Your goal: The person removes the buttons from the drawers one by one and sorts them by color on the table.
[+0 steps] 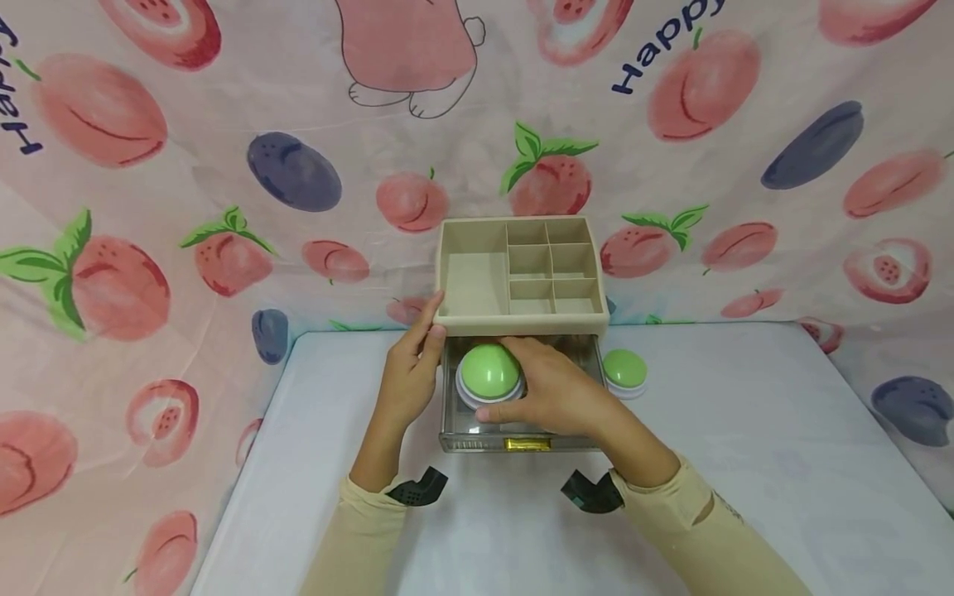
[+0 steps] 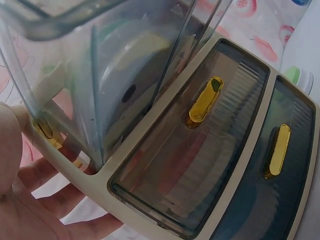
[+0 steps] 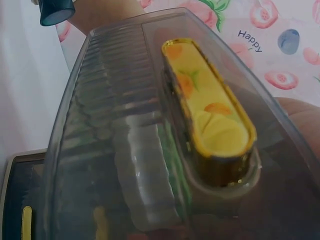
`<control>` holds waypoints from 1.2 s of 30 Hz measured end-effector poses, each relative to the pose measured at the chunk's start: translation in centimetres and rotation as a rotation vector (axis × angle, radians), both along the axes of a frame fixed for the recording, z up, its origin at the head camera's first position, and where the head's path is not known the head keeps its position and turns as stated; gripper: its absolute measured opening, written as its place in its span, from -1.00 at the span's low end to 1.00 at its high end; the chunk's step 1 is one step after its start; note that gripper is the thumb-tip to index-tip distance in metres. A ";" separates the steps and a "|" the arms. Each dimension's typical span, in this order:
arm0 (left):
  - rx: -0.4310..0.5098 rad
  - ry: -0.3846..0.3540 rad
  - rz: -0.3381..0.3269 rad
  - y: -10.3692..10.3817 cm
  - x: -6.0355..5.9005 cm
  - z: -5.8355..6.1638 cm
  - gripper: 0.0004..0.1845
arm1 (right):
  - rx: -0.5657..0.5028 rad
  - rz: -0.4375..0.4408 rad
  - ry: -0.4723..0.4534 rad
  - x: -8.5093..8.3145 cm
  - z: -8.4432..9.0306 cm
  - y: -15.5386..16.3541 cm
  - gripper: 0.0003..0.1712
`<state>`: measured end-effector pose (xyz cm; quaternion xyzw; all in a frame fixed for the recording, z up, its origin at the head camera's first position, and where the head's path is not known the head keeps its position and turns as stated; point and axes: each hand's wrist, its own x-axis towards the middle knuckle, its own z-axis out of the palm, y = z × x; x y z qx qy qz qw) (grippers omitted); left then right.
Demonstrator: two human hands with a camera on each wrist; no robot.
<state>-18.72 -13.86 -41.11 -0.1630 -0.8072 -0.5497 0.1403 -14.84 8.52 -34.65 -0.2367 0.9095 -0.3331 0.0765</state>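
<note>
A beige organizer (image 1: 522, 323) with divided top compartments stands at the back of the white table. Its clear top drawer (image 1: 477, 439) is pulled out toward me, gold handle (image 1: 527, 444) in front. My right hand (image 1: 501, 379) grips a green dome with a white base (image 1: 488, 370) inside the drawer, fingers over it and thumb below. My left hand (image 1: 435, 319) holds the organizer's front left corner, thumb on the rim. In the left wrist view the dome (image 2: 130, 55) shows through the drawer wall (image 2: 125, 75), and my fingers (image 2: 45, 200) lie along the organizer's frame (image 2: 150, 122). The right wrist view is filled by the handle (image 3: 210, 110).
A second green dome (image 1: 624, 370) sits on the table right of the organizer, also visible as a green dome (image 2: 300, 77) in the left wrist view. Two closed drawers with gold handles (image 2: 205, 100) lie below the open one. Peach-print cloth (image 1: 149, 248) surrounds the table.
</note>
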 end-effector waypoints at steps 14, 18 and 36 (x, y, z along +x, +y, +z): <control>0.016 -0.007 0.004 0.0 0.0 -0.1 -0.49 | 0.030 0.048 0.101 0.0 -0.7 -0.3 -0.14; 0.010 -0.010 0.006 0.0 0.1 0.0 -0.49 | 0.047 0.049 0.128 -0.1 -0.9 -0.4 -0.14; 0.013 -0.005 0.009 0.1 0.1 0.1 -0.49 | 0.127 -0.031 0.133 0.3 -0.7 -0.8 -0.20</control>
